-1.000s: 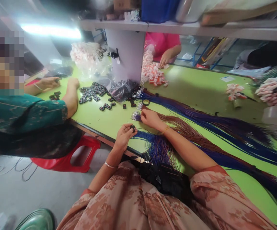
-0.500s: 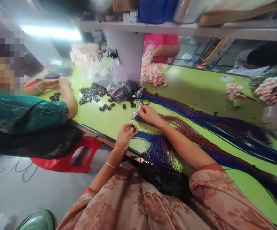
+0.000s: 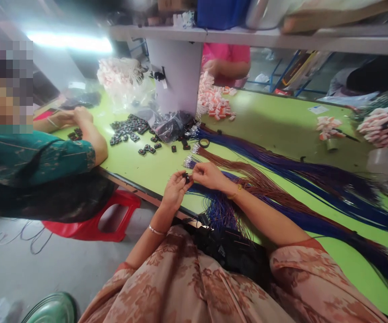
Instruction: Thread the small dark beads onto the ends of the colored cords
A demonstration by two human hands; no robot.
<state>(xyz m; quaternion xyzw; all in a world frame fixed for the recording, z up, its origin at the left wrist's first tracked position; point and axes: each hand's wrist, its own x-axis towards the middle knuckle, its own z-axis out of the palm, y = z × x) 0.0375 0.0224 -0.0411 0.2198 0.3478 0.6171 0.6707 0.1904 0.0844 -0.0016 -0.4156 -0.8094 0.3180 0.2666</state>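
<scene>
My left hand pinches a small black connector housing between thumb and fingers, just above the table's front edge. Right beside it, the closed fingertips of my right hand hold what looks like a thin wire end up to the housing; the wire itself is mostly hidden. Behind my right hand lies a bundle of brown wires with silvery terminals at its left end. Blue wires lie under my right wrist and hang towards my lap.
Loose black housings are heaped at centre left, near a roll of tape. More dark blue wires stretch across to the right. A co-worker's arm rests on the table at left, above a red stool. A shelf spans overhead.
My right hand has come back from the brown wires' terminal ends to the black connector housing in my left hand. My left hand has hardly moved. The co-worker's hands at left shifted slightly.
</scene>
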